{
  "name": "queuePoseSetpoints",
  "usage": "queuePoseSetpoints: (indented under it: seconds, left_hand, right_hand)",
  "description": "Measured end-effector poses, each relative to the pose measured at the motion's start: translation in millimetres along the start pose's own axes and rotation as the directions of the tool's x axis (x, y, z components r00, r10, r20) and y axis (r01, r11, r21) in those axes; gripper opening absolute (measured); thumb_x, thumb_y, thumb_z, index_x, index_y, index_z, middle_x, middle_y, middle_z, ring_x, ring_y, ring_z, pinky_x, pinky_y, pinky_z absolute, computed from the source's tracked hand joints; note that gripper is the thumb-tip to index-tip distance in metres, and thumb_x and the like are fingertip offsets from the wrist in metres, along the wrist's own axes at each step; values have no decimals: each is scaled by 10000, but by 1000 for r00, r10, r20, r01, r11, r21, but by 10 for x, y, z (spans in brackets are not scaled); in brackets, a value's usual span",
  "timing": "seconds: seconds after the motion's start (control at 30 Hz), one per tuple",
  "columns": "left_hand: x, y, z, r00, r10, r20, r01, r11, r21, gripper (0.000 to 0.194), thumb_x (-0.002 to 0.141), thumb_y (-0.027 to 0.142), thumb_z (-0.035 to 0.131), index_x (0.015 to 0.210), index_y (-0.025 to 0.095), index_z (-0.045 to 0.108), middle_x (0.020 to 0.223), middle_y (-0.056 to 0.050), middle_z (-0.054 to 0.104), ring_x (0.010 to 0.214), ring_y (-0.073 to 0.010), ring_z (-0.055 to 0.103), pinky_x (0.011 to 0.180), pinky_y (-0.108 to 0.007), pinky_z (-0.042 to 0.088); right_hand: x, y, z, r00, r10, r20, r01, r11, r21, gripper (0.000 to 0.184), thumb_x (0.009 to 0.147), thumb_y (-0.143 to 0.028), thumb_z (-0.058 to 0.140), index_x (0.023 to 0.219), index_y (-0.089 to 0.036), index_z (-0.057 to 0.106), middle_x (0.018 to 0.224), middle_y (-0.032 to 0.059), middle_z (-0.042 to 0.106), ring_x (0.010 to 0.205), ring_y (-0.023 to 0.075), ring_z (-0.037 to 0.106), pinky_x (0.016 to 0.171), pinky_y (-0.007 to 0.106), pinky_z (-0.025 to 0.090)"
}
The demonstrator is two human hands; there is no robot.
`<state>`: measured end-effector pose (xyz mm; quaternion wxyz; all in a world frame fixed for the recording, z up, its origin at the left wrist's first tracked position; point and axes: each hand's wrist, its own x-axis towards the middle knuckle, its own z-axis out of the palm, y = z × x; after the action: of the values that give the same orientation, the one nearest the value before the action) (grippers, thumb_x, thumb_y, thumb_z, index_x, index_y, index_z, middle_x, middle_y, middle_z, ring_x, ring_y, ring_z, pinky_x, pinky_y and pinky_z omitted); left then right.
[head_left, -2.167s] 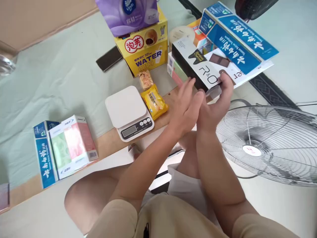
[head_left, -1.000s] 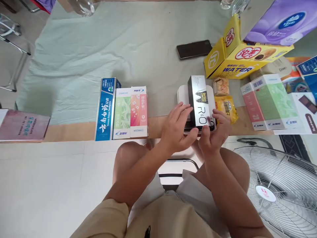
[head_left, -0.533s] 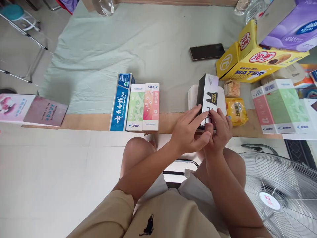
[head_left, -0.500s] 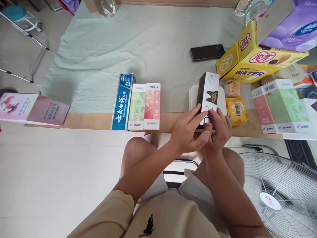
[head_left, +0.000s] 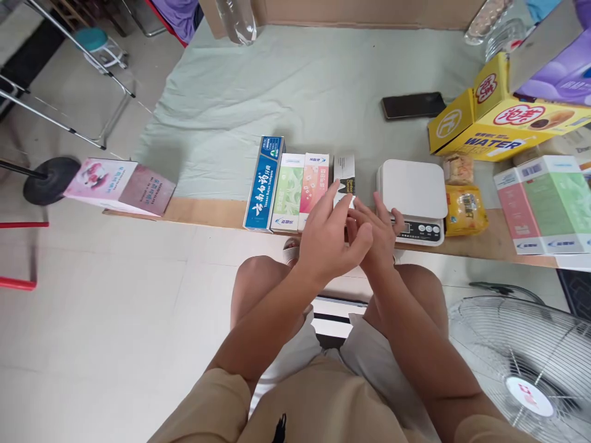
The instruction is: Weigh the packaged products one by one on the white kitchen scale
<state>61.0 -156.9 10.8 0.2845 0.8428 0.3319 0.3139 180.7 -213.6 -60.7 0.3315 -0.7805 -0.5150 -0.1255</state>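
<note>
A black-and-white charcoal toothpaste box (head_left: 345, 173) lies at the right end of a row with a blue toothpaste box (head_left: 263, 184), a green box (head_left: 289, 191) and a pink box (head_left: 314, 184). My left hand (head_left: 329, 239) is stretched out with its fingertips on the black-and-white box, whose near end it hides. My right hand (head_left: 377, 229) is just right of that box, fingers spread and pointing at it, holding nothing. The white kitchen scale (head_left: 412, 190) stands to the right with nothing on its platform.
Snack packs (head_left: 464, 208) lie beside the scale. A yellow carton (head_left: 498, 123), a purple tissue pack (head_left: 558, 83) and pink-and-green boxes (head_left: 545, 203) are at right. A phone (head_left: 412, 106) lies on the green cloth, a book (head_left: 120, 186) at left, a fan (head_left: 521, 363) at bottom right.
The black-and-white box has come off the scale and now lies to its left, beside the pink box. Both hands went left with it and opened. The view has shifted.
</note>
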Motion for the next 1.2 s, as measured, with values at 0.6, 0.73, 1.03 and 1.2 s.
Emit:
queuePoseSetpoints:
  seconds: [0.6, 0.73, 1.03, 1.2]
  left_hand:
    - [170, -272, -171, 918, -381, 106, 330, 885, 328, 484, 915, 300, 656, 1386, 188, 644, 1627, -197, 467, 1609, -416, 362, 1320, -595, 347]
    - [107, -214, 33, 984, -82, -160, 107, 982, 155, 294, 935, 294, 583, 1200, 199, 669, 1417, -157, 622, 1451, -304, 562, 1231, -502, 482]
    - [482, 953, 1261, 942, 258, 216, -211, 953, -215, 225, 952, 315, 594, 1141, 221, 671, 1280, -130, 700, 1250, -260, 681, 1140, -454, 551]
    - [717, 1583, 2274, 867, 167, 469, 12, 935, -354, 387, 1011, 369, 548, 1350, 184, 583, 1507, -166, 613, 1465, -265, 571, 1227, -447, 487]
  right_hand:
    - [45, -120, -156, 992, 20, 125, -30, 996, 80, 238, 1016, -339, 552, 1091, -292, 774, 1210, 27, 831, 1424, 280, 616, 1213, 488, 203]
    - [109, 140, -377, 994, 31, -105, -17, 991, 133, 259, 987, -308, 513, 1087, -263, 747, 1105, 43, 816, 1320, 252, 667, 1175, 435, 321]
    - [-59, 1639, -1146, 691, 391, -608, -412, 904, 113, 252, 897, -297, 516, 1116, -211, 606, 1218, 170, 614, 1292, 318, 605, 1139, 562, 475]
    - [-147, 2181, -1318, 598, 455, -660, -590, 807, 23, 462, 893, -339, 562, 1333, -206, 524, 1509, 220, 519, 1462, 358, 516, 1182, 621, 432]
